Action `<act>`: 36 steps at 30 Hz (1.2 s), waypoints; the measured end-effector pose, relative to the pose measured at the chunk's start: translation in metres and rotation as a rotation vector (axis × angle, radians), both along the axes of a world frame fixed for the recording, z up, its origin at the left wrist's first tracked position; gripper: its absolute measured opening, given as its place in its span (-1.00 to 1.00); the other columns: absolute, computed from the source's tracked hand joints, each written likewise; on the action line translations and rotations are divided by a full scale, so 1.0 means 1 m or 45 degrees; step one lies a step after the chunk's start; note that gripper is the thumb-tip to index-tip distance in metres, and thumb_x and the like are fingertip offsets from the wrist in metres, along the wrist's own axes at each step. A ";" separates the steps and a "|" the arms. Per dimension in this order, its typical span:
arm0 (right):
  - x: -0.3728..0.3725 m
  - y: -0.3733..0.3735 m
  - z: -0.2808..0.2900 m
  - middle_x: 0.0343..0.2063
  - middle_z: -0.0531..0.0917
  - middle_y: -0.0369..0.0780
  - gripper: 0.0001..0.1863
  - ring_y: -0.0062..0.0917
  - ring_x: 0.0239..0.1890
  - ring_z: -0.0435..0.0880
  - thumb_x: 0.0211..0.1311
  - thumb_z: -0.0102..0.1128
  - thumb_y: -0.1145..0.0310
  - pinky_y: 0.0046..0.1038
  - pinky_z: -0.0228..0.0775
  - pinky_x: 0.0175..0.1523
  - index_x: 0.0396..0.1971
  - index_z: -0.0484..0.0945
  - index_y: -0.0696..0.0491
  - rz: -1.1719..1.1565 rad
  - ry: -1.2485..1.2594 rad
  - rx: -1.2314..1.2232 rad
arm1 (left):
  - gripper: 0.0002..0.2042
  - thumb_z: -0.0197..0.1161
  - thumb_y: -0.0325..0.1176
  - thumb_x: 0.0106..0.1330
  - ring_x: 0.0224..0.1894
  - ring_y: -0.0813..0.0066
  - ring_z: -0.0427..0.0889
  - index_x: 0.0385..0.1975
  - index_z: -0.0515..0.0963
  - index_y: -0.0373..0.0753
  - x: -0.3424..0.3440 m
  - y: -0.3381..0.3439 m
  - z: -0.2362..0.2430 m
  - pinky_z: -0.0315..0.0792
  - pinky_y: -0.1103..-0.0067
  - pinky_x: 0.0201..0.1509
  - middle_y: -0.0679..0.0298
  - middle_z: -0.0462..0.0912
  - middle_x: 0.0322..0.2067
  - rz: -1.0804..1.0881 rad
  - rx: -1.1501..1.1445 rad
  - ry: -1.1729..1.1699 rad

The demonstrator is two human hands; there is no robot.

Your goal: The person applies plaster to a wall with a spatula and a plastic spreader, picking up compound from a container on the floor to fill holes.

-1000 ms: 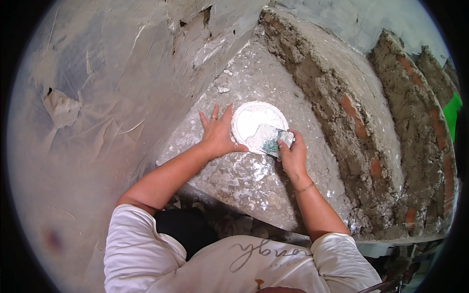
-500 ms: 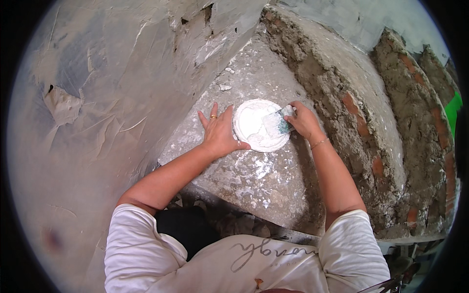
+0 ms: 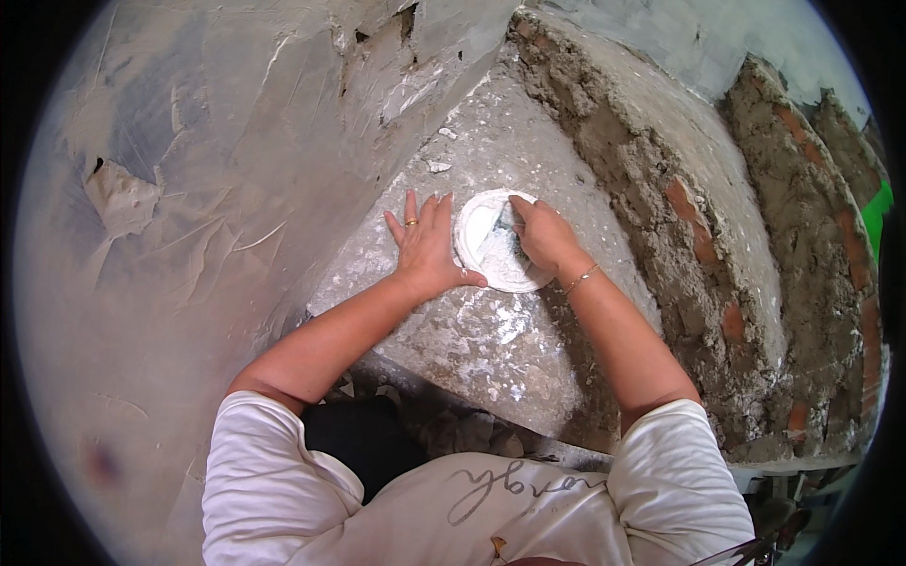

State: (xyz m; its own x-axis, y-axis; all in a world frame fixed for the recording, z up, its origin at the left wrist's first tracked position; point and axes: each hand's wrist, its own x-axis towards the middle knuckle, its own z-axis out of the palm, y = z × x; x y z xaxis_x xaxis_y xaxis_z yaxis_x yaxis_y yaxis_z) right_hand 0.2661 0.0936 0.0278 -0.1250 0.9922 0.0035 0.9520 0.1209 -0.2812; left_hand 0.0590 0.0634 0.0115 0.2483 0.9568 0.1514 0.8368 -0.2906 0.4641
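A round white tub (image 3: 469,266) with white paste inside stands on a rough, white-spattered concrete step. My left hand (image 3: 429,247) rests against the tub's left side, fingers spread, thumb along its near rim. Over the tub's right half, my right hand (image 3: 547,238) is closed on a flat scraper (image 3: 500,247) smeared with white, its blade down in the paste. Most of the scraper's grip end is hidden beneath my fingers.
Rough steps with exposed red brick (image 3: 694,222) and crumbly mortar rise to the right. A smooth grey wall (image 3: 189,283) with peeling patches stands at the left. Something bright green (image 3: 875,222) shows at the far right edge. Dark rubble lies below the step's near edge.
My right hand has moved left across the tub, taking the scraper from the right rim toward the middle of the paste. My left hand has stayed at the tub's side.
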 end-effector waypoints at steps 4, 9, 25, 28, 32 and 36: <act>-0.008 0.004 -0.001 -0.03 0.52 0.03 -0.45 -0.10 0.06 0.53 0.13 -0.02 0.54 -0.24 0.39 0.13 0.19 0.40 -0.03 0.062 0.048 -0.069 | 0.30 0.62 0.14 -0.45 0.45 -0.19 -0.32 0.34 0.00 -0.38 -0.001 0.000 0.000 -0.48 -0.15 0.38 -0.14 0.05 0.33 -0.002 -0.014 0.011; 0.002 0.007 -0.002 -0.06 0.55 0.04 -0.50 -0.07 0.04 0.53 0.18 -0.03 0.52 -0.24 0.40 0.11 0.18 0.42 0.00 0.115 0.144 -0.095 | 0.32 0.61 0.16 -0.46 0.45 -0.19 -0.34 0.34 -0.01 -0.39 -0.002 0.003 -0.001 -0.48 -0.15 0.38 -0.16 0.01 0.35 0.003 -0.035 0.029; 0.015 0.010 -0.006 0.03 0.58 -0.02 -0.55 -0.18 0.09 0.55 0.19 0.04 0.56 -0.34 0.35 0.19 0.12 0.48 0.07 0.159 0.567 -0.199 | 0.33 0.62 0.15 -0.47 0.45 -0.21 -0.33 0.34 -0.01 -0.40 -0.002 0.004 -0.003 -0.46 -0.13 0.39 -0.18 0.00 0.34 -0.025 -0.048 -0.009; 0.017 0.009 -0.006 0.03 0.59 -0.04 -0.55 -0.23 0.09 0.55 0.18 0.05 0.59 -0.37 0.34 0.19 0.11 0.48 0.09 0.173 0.662 -0.245 | 0.32 0.62 0.15 -0.46 0.45 -0.22 -0.34 0.34 -0.01 -0.41 -0.002 0.003 -0.004 -0.46 -0.11 0.40 -0.20 -0.01 0.34 -0.036 -0.051 -0.023; 0.016 0.007 -0.004 0.01 0.61 -0.04 -0.56 -0.28 0.08 0.56 0.18 0.05 0.61 -0.39 0.35 0.18 0.11 0.49 0.10 0.135 0.665 -0.250 | 0.32 0.62 0.14 -0.44 0.45 -0.21 -0.35 0.34 -0.02 -0.41 -0.002 0.004 -0.004 -0.46 -0.10 0.40 -0.21 -0.02 0.35 -0.032 -0.054 0.012; 0.015 0.003 0.002 0.01 0.61 -0.05 -0.56 -0.31 0.08 0.57 0.18 0.05 0.60 -0.40 0.35 0.17 0.11 0.49 0.10 0.128 0.698 -0.271 | 0.31 0.61 0.14 -0.43 0.45 -0.21 -0.35 0.34 -0.02 -0.43 -0.002 0.004 -0.003 -0.46 -0.10 0.40 -0.21 -0.04 0.35 -0.037 -0.058 0.022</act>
